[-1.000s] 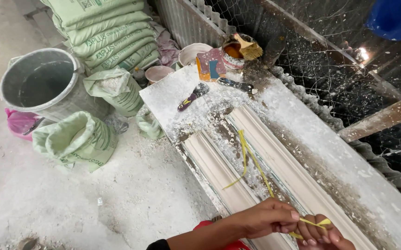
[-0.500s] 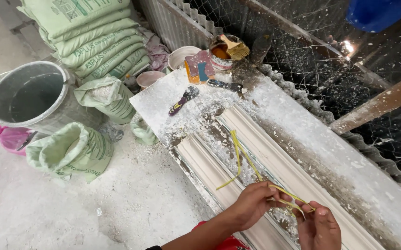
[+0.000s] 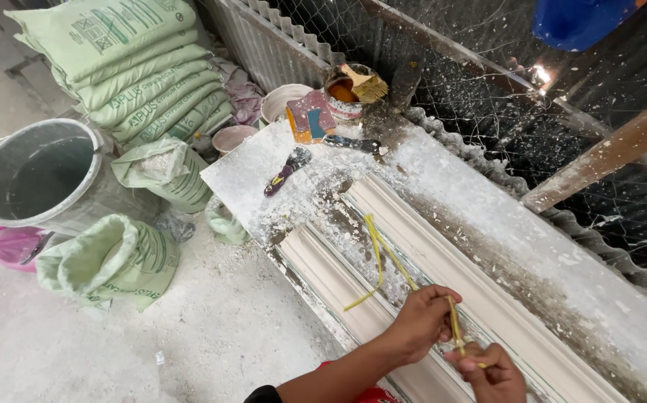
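**Both hands pinch a yellow strip over the long white mould**

The white mould (image 3: pixel 443 298) runs lengthwise along a plaster-dusted bench (image 3: pixel 532 246), and both hands work over its near end. Beyond the hands the channel between the mould's ridges lies open all the way to its far end. To the right of the hands the bench ends against a corrugated sheet edge (image 3: pixel 562 216) with wire mesh (image 3: pixel 487 89) behind it, so there is little room on that side. To the left of the hands the bench drops off to a dusty floor (image 3: pixel 211 336), bare just beside the bench.

Compared with half a second earlier, the hands have closed up: then they sat apart with the strip stretched between them, now they are nearly touching. The right hand has also come up from the bottom edge of the view.

The left hand (image 3: pixel 422 322) comes in from below on a bare forearm, knuckles up, fingers closed on the yellow strip (image 3: pixel 378 257). The right hand (image 3: pixel 493 370) sits just below and right of it, thumb and fingers pinched on the same strip. From the hands the strip runs away up the channel, and a loose end trails off to the left.

Well beyond the hands lie a putty knife (image 3: pixel 287 170) and a tin with a brush (image 3: pixel 353 91). Far left stand a grey bucket (image 3: pixel 43 175) and stacked green sacks (image 3: pixel 137 67).
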